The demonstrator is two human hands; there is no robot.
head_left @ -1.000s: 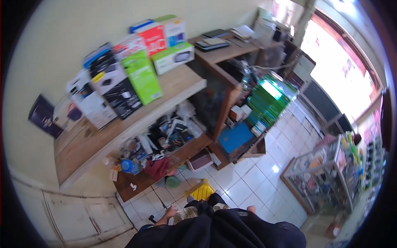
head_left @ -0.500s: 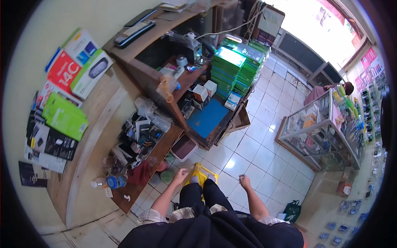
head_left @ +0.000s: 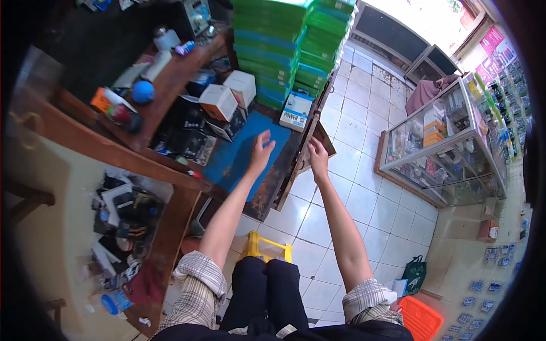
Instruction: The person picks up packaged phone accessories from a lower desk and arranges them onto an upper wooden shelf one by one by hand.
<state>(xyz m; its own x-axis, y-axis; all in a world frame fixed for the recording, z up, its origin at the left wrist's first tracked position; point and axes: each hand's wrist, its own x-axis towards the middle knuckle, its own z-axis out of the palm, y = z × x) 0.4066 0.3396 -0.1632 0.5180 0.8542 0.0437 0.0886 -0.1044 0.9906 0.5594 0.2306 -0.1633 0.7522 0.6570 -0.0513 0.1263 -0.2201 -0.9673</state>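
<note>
My left hand is stretched out above the blue mat on the desk, its fingers apart and nothing in it. Past the desk's right edge, near an open drawer, my right hand is raised with its fingers apart and empty. A blue and white box marked POWER lies between and beyond the hands. Small white boxes stand left of it, before tall stacks of green boxes. A yellow stool is at my knees.
A glass display case stands on the right, with a person partly visible behind it. An orange plastic object and a dark green bag are at the lower right. Clutter fills a low shelf at left.
The view has moved closer to the desk with the blue mat. Both arms have stretched forward, and my hands have risen from beside my legs to the desk, their fingers spreading.
</note>
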